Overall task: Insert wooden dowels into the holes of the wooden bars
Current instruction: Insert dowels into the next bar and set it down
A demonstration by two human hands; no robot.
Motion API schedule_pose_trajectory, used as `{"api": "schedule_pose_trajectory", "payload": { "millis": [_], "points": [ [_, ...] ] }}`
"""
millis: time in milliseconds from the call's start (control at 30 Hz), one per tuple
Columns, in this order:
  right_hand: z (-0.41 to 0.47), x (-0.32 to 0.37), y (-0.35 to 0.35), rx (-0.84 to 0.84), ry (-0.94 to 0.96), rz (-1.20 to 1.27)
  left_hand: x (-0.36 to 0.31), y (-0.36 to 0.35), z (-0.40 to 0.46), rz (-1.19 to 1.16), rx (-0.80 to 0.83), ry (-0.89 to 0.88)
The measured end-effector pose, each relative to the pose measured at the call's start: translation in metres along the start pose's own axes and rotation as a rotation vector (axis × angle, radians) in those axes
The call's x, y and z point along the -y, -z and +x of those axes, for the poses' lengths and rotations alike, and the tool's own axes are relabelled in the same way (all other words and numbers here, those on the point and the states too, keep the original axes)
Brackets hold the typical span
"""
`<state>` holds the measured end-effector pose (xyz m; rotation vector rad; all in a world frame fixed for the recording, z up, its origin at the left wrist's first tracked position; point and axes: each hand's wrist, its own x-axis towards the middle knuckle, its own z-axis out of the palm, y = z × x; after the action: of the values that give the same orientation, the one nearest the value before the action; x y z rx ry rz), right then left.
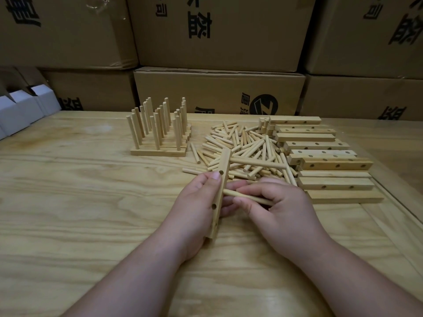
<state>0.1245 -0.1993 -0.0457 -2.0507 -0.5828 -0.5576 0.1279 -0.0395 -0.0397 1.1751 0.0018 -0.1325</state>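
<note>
Just before the dowel pile, left hand grips a bar on edge while right hand pinches a dowel, tip at the bar's middle. Inserting now; next, I'd say, line it square and push home.

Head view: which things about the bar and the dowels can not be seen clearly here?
- Bar: its lower end is hidden in the left hand; total hole count unclear.
- Dowel in the right hand: its right end is covered by fingers; the tip's depth in the bar is hidden.
- Loose dowel pile: overlapping, uncountable.
- Finished racks: rear bars hidden by the front ones.
</note>
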Motion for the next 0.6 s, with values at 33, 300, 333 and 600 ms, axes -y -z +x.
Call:
{"api": "schedule_pose_trajectory", "payload": {
  "millis": [33, 300, 333, 600],
  "points": [
    [0.0, 0.0009, -0.0001, -0.001, 0.007, -0.008, 0.0, 0.0, 0.0001, 0.005, 0.003, -0.002],
    [0.0007, 0.0008, 0.0027, 0.031, 0.03, -0.083, 0.0031, 0.0018, 0.0019, 0.053, 0.032, -0.019],
    [0.0007, 0.0004, 0.0027, 0.037, 0.027, -0.078, 0.0034, 0.002, 0.0019, 0.06, 0.03, -0.024],
    [-0.0014, 0.0012, -0.0041, -0.109, -0.148, 0.102, 0.0064, 0.0029, 0.0057, -0.028, -0.011, 0.012]
  ]
}}
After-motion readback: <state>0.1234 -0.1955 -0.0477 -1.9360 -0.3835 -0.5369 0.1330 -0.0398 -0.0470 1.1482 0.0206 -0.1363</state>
